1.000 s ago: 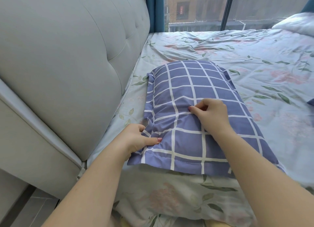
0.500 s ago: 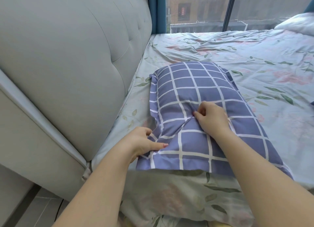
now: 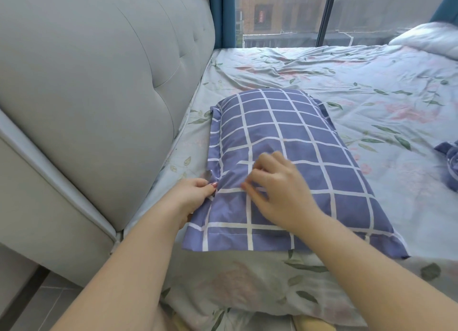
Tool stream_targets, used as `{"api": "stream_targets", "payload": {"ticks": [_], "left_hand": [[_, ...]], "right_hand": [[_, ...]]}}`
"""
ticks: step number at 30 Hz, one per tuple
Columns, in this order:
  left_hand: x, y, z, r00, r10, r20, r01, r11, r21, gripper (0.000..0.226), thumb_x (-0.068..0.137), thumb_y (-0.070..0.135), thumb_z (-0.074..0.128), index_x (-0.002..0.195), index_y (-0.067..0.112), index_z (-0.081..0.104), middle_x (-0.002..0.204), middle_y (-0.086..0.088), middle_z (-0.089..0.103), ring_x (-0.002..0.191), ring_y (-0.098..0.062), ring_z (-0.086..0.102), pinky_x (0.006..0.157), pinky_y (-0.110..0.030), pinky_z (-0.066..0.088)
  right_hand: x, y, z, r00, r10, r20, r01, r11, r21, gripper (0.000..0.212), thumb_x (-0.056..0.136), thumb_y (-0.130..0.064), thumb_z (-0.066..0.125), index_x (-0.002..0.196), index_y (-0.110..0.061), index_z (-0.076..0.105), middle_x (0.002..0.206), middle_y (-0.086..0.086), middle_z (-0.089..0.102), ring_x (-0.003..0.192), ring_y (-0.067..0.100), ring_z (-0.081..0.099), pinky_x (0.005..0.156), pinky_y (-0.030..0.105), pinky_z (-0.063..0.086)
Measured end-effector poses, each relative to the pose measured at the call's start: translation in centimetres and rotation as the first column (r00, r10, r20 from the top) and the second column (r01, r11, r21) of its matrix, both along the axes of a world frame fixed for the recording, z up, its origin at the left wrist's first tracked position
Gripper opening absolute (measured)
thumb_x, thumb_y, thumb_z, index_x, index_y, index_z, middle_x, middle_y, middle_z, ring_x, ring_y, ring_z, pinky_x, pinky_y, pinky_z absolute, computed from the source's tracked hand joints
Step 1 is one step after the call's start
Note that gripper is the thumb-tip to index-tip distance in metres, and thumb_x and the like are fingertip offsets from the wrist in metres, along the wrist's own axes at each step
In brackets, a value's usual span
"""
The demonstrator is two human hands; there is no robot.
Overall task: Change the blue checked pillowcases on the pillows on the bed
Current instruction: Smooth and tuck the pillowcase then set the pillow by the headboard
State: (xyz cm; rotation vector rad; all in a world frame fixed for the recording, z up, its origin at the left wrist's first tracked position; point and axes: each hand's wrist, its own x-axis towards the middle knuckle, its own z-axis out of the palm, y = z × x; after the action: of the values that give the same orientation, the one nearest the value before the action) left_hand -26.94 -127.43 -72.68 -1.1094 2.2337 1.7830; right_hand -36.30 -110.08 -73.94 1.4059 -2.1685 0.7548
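A pillow in a blue checked pillowcase (image 3: 292,137) lies lengthwise on the floral bed sheet (image 3: 371,87), close to the headboard. My left hand (image 3: 193,194) pinches the pillowcase's left edge, where the fabric bunches. My right hand (image 3: 275,189) lies on top of the pillow near its middle, blurred by motion, its fingers bent over the cloth toward the left hand. I cannot make out whether the right fingers hold the fabric.
A grey padded headboard (image 3: 104,87) runs along the left. Another blue cloth (image 3: 448,167) lies crumpled at the right edge of the sheet. A white pillow (image 3: 428,38) rests at the far right by the window (image 3: 285,13). Grey floor tiles (image 3: 37,301) show at the bottom left.
My right hand has let go of its pinch at the pillow's middle and slid left and toward me. My left hand stays at the left edge, with more fabric bunched there.
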Motion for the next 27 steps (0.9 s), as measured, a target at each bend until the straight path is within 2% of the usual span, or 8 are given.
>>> {"api": "stream_targets", "payload": {"ticks": [2,6,9,17,19,22,25,27], "left_hand": [[-0.3,-0.1,-0.2,0.997,0.028,-0.068,-0.029,0.999,-0.013,0.028,0.099,0.027,0.058,0.1,0.002,0.069,0.092,-0.018,0.068,0.072,-0.022,0.06,0.06,-0.026,0.05],[-0.6,0.0,-0.3,0.99,0.065,-0.123,-0.065,0.998,0.007,0.03,0.1,0.024,0.056,0.102,-0.004,0.069,0.102,-0.03,0.069,0.084,-0.03,0.065,0.09,-0.053,0.054],[-0.9,-0.1,-0.6,0.987,0.067,-0.142,-0.063,0.997,0.039,0.031,0.101,0.022,0.054,0.1,-0.006,0.066,0.092,-0.028,0.067,0.08,-0.03,0.062,0.086,-0.049,0.054],[-1.4,-0.7,-1.1,0.992,0.093,-0.089,-0.088,0.995,0.051,0.029,0.102,0.024,0.053,0.076,0.012,0.059,0.066,-0.009,0.056,0.052,-0.017,0.052,0.045,-0.018,0.042],[-1.6,-0.6,-1.2,0.989,0.094,-0.11,-0.093,0.996,0.018,0.031,0.101,0.024,0.054,0.073,0.012,0.057,0.066,-0.012,0.054,0.055,-0.021,0.049,0.047,-0.021,0.04],[-2.1,-0.5,-1.6,0.984,0.035,-0.173,-0.069,0.979,-0.193,0.043,0.099,0.028,0.058,0.06,0.017,0.042,0.057,-0.007,0.033,0.057,-0.021,0.03,0.053,-0.03,0.023],[-2.5,-0.2,-2.1,0.983,0.006,-0.182,-0.066,0.943,-0.325,0.056,0.097,0.026,0.06,0.048,0.018,0.034,0.046,0.004,0.025,0.06,-0.021,0.025,0.061,-0.032,0.02],[-2.5,-0.5,-2.5,0.988,0.009,-0.154,-0.052,0.959,-0.28,0.056,0.097,0.023,0.061,0.043,0.016,0.045,0.044,0.005,0.033,0.058,-0.02,0.03,0.061,-0.031,0.023]], "right_hand": [[2.1,-0.7,-0.4,0.991,0.118,0.062,-0.123,0.989,0.086,0.032,0.087,-0.045,0.058,0.081,-0.016,0.068,0.088,-0.001,0.057,0.079,0.021,0.049,0.07,0.037,0.045],[3.6,-1.3,-1.9,0.988,0.153,0.006,-0.149,0.952,0.266,0.06,0.075,-0.072,0.055,0.104,-0.021,0.067,0.105,-0.005,0.058,0.089,0.021,0.051,0.075,0.038,0.047],[3.2,-1.9,-2.1,0.983,0.178,-0.047,-0.156,0.94,0.304,0.07,0.072,-0.08,0.049,0.115,-0.026,0.064,0.111,-0.007,0.058,0.094,0.021,0.05,0.08,0.036,0.044],[2.6,-3.5,-2.8,0.964,0.196,-0.178,-0.156,0.963,0.218,0.045,0.067,-0.058,0.078,0.074,-0.018,0.058,0.076,-0.004,0.055,0.071,0.022,0.05,0.061,0.031,0.043],[2.7,-3.8,-2.9,0.965,0.21,-0.157,-0.174,0.961,0.213,0.045,0.065,-0.054,0.082,0.068,-0.018,0.056,0.067,-0.003,0.054,0.065,0.022,0.052,0.057,0.03,0.042],[2.9,-4.3,-2.7,0.969,0.229,-0.092,-0.197,0.941,0.275,0.045,0.061,-0.05,0.086,0.062,-0.018,0.054,0.059,-0.002,0.054,0.06,0.022,0.054,0.055,0.028,0.036],[2.7,-4.0,-1.9,0.966,0.233,0.115,-0.258,0.915,0.31,0.038,0.072,-0.047,0.079,0.069,-0.018,0.055,0.07,-0.004,0.054,0.072,0.018,0.048,0.065,0.032,0.032],[2.6,-3.4,-1.6,0.947,0.247,0.205,-0.299,0.909,0.289,0.034,0.077,-0.052,0.071,0.079,-0.019,0.063,0.081,-0.008,0.057,0.08,0.011,0.043,0.074,0.033,0.036]]}}
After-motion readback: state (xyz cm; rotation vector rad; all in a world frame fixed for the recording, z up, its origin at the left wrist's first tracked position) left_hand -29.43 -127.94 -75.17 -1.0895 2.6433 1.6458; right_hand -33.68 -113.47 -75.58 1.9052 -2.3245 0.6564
